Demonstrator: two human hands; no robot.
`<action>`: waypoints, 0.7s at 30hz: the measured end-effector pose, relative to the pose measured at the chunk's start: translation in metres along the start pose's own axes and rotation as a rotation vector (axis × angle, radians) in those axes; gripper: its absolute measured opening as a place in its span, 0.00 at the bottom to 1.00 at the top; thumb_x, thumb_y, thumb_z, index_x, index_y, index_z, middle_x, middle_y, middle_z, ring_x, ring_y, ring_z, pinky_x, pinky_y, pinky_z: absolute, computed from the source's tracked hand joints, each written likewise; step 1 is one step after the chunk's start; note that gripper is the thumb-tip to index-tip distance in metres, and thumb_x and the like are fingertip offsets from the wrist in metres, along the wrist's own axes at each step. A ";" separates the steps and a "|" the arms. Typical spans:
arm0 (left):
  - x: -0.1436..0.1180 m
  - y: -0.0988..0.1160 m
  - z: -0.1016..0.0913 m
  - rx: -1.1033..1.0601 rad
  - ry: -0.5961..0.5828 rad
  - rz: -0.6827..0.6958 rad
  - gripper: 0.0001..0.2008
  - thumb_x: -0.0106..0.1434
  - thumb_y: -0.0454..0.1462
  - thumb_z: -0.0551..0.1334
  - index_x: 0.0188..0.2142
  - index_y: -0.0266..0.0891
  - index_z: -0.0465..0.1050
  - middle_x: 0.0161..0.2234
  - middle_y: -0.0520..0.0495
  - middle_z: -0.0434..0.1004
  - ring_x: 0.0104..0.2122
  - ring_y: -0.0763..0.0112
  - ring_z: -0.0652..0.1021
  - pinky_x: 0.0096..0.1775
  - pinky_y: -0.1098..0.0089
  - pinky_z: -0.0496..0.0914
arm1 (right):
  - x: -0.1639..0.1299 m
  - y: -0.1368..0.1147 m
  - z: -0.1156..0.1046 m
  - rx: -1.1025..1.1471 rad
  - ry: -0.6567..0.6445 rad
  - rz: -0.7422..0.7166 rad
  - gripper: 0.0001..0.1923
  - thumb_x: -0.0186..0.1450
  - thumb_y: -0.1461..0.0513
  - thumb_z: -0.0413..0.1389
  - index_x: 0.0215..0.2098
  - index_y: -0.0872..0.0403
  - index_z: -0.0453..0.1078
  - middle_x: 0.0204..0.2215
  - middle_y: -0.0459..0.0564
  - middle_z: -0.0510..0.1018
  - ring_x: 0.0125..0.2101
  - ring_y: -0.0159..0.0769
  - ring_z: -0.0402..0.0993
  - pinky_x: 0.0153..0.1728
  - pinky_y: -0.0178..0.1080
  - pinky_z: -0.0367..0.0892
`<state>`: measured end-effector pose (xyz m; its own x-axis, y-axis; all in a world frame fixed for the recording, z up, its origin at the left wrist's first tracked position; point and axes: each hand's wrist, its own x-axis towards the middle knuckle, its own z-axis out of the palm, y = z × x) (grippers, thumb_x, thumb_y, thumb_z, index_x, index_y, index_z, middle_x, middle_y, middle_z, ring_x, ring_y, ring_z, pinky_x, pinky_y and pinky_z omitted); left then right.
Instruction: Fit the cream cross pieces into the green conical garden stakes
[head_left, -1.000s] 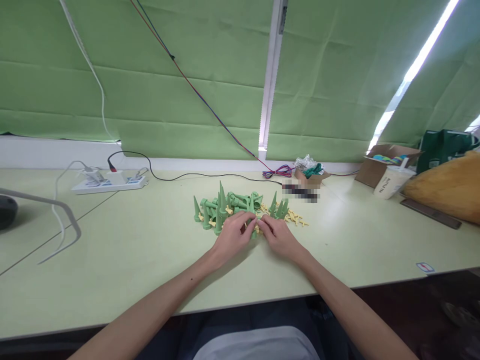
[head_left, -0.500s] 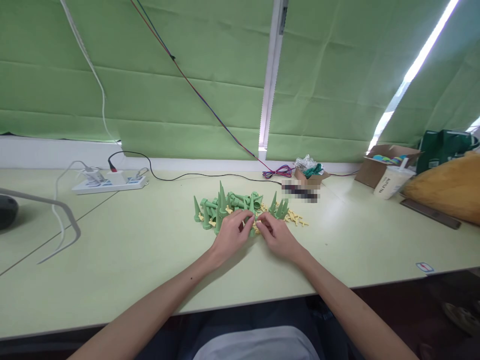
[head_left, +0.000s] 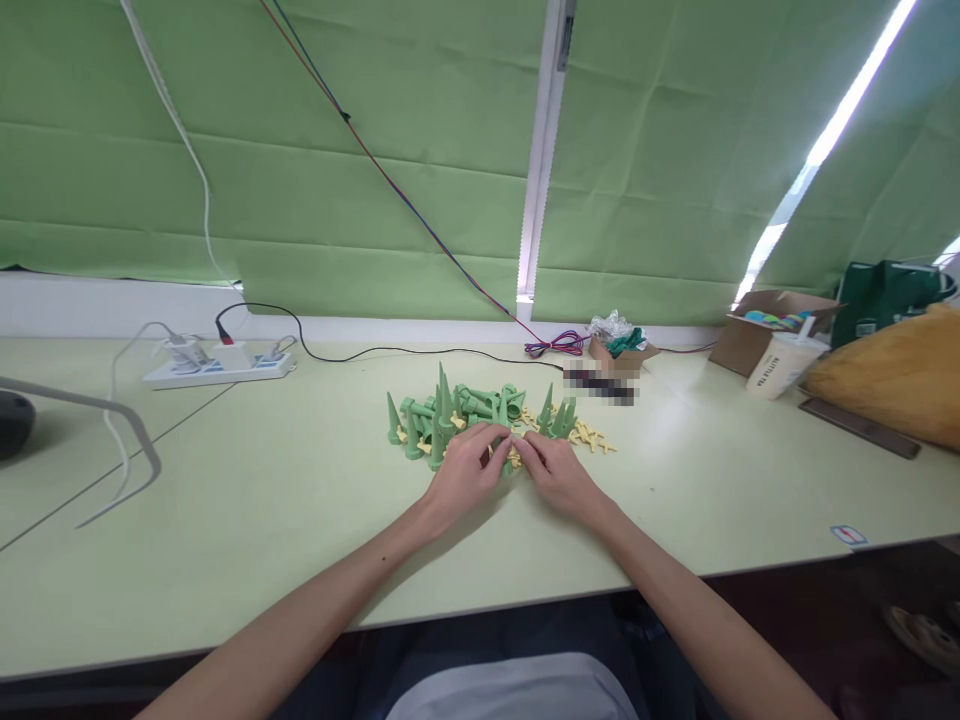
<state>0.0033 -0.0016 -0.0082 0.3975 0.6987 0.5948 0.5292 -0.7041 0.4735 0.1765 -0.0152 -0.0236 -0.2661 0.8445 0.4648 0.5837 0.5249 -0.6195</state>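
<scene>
Fingertips of my left hand (head_left: 472, 462) and my right hand (head_left: 556, 472) meet in a pinch at the front of a group of green plastic cone spikes (head_left: 444, 398). What sits between the fingertips is too small and hidden to name. Several spikes stand upright on round bases to the left of my hands, some with small yellow pieces at their bases. Behind lie more green spikes (head_left: 480, 402) on their sides. More upright green spikes (head_left: 559, 418) stand just beyond my right hand. Beside them is a scattered pile of small yellow plastic pieces (head_left: 592, 436).
On the left are a white power strip (head_left: 217, 370) and a grey curved stand (head_left: 142, 440). Toward the back right stand a small open carton (head_left: 622, 355), a cardboard box (head_left: 731, 345), a white drink cup (head_left: 784, 365) and a tan cushion (head_left: 900, 375). A black cable (head_left: 390, 349) crosses behind.
My right hand has shifted slightly left and up, so its fingertips now touch those of my left hand. The spikes and yellow pieces around them look unmoved.
</scene>
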 end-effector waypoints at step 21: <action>0.000 0.001 -0.001 -0.013 -0.022 0.005 0.08 0.68 0.36 0.55 0.38 0.39 0.72 0.32 0.50 0.75 0.28 0.75 0.71 0.30 0.72 0.65 | 0.000 0.003 0.001 -0.047 -0.010 -0.043 0.19 0.73 0.57 0.41 0.24 0.52 0.52 0.18 0.41 0.58 0.19 0.30 0.54 0.25 0.36 0.49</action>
<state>0.0032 -0.0028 -0.0073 0.4165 0.6974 0.5833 0.5174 -0.7093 0.4787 0.1771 -0.0136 -0.0259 -0.2993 0.8225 0.4836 0.6070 0.5552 -0.5686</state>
